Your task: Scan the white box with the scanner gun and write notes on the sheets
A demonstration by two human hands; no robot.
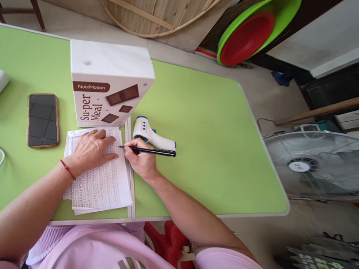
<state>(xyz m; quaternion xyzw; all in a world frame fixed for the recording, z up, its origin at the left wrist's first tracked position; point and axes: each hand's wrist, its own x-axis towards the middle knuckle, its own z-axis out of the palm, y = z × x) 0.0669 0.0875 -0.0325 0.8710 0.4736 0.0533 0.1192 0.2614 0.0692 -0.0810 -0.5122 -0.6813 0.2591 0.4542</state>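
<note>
Slim black pen (151,151) over lined paper (101,181)

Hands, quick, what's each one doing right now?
Left hand: open, flat on the written pages.
Right hand: closed, holding the pen.

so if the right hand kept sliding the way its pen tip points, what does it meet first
Probably the left hand, lying flat on the written sheet: the pen in the right hand points left, tip just short of those fingers.

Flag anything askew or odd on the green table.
Nothing is spilled or damaged. The left hand lies flat on the handwritten pages, the right hand holds the pen. Only the infrared thermometer lies tipped on its side.
</note>
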